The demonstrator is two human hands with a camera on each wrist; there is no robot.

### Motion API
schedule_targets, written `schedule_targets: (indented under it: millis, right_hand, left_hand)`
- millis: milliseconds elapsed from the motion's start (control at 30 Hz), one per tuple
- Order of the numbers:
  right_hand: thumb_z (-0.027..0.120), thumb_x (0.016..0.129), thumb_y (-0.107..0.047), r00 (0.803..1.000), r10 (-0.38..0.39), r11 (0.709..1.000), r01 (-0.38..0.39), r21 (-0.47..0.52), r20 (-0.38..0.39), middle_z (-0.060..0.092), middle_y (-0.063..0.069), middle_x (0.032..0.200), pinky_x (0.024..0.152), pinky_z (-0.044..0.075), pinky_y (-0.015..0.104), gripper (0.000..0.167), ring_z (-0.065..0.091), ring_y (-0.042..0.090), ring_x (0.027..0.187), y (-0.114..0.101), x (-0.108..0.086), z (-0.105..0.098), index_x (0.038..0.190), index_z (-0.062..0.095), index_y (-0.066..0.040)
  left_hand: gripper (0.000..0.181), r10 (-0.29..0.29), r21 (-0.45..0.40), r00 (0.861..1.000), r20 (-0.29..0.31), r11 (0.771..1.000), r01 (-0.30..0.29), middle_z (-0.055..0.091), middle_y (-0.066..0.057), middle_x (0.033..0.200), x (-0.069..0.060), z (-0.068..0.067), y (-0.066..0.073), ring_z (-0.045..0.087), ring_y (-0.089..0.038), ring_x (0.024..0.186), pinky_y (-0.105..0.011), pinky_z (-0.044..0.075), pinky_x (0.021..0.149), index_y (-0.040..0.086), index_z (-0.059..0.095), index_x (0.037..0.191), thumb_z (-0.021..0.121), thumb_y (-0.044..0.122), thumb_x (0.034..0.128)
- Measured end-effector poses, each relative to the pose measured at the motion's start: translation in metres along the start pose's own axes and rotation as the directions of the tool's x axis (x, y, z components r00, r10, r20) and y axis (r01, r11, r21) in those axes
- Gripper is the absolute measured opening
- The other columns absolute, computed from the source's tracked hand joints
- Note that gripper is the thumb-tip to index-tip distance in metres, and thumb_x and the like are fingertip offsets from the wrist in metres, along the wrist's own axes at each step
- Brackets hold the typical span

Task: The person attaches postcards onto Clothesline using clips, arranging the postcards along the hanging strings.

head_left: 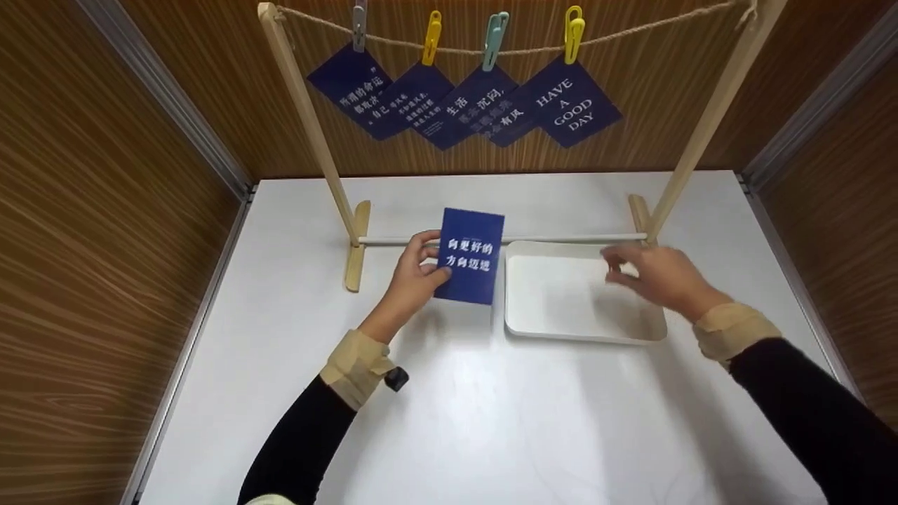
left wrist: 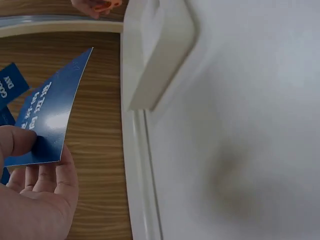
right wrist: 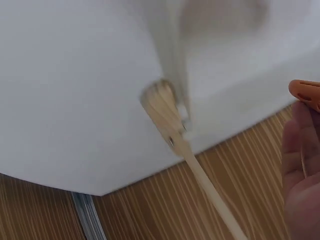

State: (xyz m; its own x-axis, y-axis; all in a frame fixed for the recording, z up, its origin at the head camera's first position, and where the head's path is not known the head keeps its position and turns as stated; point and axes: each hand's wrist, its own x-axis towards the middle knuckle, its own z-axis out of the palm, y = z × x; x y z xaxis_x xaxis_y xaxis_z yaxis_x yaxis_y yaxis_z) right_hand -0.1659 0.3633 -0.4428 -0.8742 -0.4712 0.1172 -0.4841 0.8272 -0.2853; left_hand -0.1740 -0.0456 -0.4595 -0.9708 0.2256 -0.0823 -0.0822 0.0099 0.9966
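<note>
My left hand (head_left: 415, 270) holds a dark blue card (head_left: 468, 256) with white Chinese characters upright, thumb on its front and fingers behind. In the left wrist view the same card (left wrist: 55, 110) tilts above the palm. My right hand (head_left: 663, 277) is raised over the right part of a white tray (head_left: 515, 326), its fingers pinching an orange clothespin (right wrist: 307, 92). Behind, similar blue cards (head_left: 572, 105) hang overlapping from a rope (head_left: 645, 27). The clothespins on the rope are grey (head_left: 359, 28), orange-yellow (head_left: 431, 38), light blue (head_left: 494, 41) and yellow (head_left: 574, 35).
A wooden frame with a left post (head_left: 305, 119) and a right post (head_left: 712, 119) carries the rope. A white crossbar (head_left: 561, 238) joins its feet low behind the tray. Wood-grain panels (head_left: 105, 245) enclose the white table (head_left: 435, 421) at the back and sides.
</note>
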Motion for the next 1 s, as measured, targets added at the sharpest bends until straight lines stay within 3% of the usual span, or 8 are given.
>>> schedule_targets:
  millis: [167,367,467,533,700,767,867,1000]
  right_hand:
    - [0.065,0.097,-0.016,0.992,0.053,0.994,-0.042,0.105,-0.111,0.070,0.015,0.111,0.081,0.054,0.051,0.031,0.068,0.034,0.095,-0.008,0.039,-0.067,0.125,0.061,-0.004]
    - [0.058,0.101,-0.019,0.945,0.020,0.993,0.018,0.113,-0.326,0.070,0.014,0.101,0.077,0.046,0.020,0.032,0.058,0.001,0.083,-0.028,0.088,-0.152,0.128,0.058,-0.001]
    - [0.053,0.103,-0.025,0.934,0.072,0.993,-0.033,0.118,-0.351,0.069,0.011,0.104,0.076,0.041,0.012,0.036,0.051,-0.009,0.082,-0.039,0.104,-0.185,0.132,0.056,-0.004]
    - [0.051,0.103,-0.029,0.927,0.123,0.989,-0.085,0.121,-0.354,0.068,0.010,0.107,0.076,0.042,0.014,0.037,0.052,-0.006,0.083,-0.046,0.114,-0.202,0.132,0.057,-0.005]
    - [0.052,0.102,-0.032,0.867,0.217,0.967,-0.130,0.218,-0.448,0.064,-0.002,0.106,0.081,0.044,0.016,0.032,0.054,0.002,0.089,-0.053,0.137,-0.227,0.123,0.065,-0.012]
    - [0.054,0.101,-0.033,0.833,0.283,0.939,-0.138,0.316,-0.475,0.061,-0.010,0.106,0.084,0.046,0.017,0.029,0.055,0.002,0.091,-0.053,0.144,-0.232,0.123,0.066,-0.018]
    - [0.055,0.100,-0.035,0.792,0.412,0.867,-0.188,0.462,-0.450,0.060,-0.014,0.110,0.091,0.049,0.017,0.030,0.056,0.002,0.096,-0.053,0.149,-0.235,0.126,0.064,-0.024]
    - [0.053,0.100,-0.035,0.784,0.477,0.817,-0.228,0.530,-0.397,0.063,-0.008,0.117,0.095,0.050,0.019,0.032,0.058,0.005,0.104,-0.052,0.153,-0.233,0.127,0.064,-0.023]
  left_hand:
    - [0.042,-0.007,-0.046,1.000,0.019,0.999,0.008,0.060,-0.015,0.112,0.021,0.027,0.027,0.068,-0.024,0.091,-0.037,0.058,0.084,0.003,0.051,0.129,0.058,-0.009,0.0890]
    - [0.027,0.019,-0.113,0.999,0.038,0.993,-0.015,0.063,-0.016,0.119,0.048,0.062,0.065,0.064,-0.025,0.108,-0.038,0.057,0.089,0.000,0.054,0.121,0.059,0.001,0.0952]
    - [0.025,0.042,-0.155,0.998,0.048,0.987,-0.034,0.065,-0.017,0.119,0.060,0.082,0.082,0.065,-0.024,0.107,-0.036,0.057,0.088,0.000,0.054,0.120,0.060,0.003,0.0963]
    - [0.022,0.052,-0.180,0.997,0.054,0.983,-0.041,0.066,-0.018,0.117,0.068,0.096,0.093,0.066,-0.024,0.104,-0.035,0.058,0.086,-0.001,0.055,0.118,0.060,0.002,0.0963]
    - [0.023,0.025,-0.222,0.997,0.070,0.975,-0.009,0.069,-0.016,0.116,0.091,0.126,0.118,0.068,-0.022,0.101,-0.033,0.059,0.082,0.001,0.056,0.118,0.062,0.003,0.0961]
    - [0.026,0.004,-0.237,0.997,0.073,0.972,0.013,0.069,-0.013,0.116,0.100,0.136,0.125,0.068,-0.021,0.101,-0.032,0.058,0.082,0.003,0.056,0.122,0.063,0.006,0.0964]
    - [0.029,-0.026,-0.252,0.997,0.070,0.967,0.043,0.070,-0.009,0.113,0.110,0.150,0.130,0.068,-0.018,0.098,-0.030,0.058,0.080,0.005,0.056,0.124,0.063,0.008,0.0967]
    - [0.026,-0.053,-0.265,0.997,0.061,0.962,0.067,0.070,-0.009,0.110,0.118,0.163,0.130,0.069,-0.017,0.093,-0.030,0.058,0.076,0.005,0.057,0.122,0.063,0.006,0.0963]
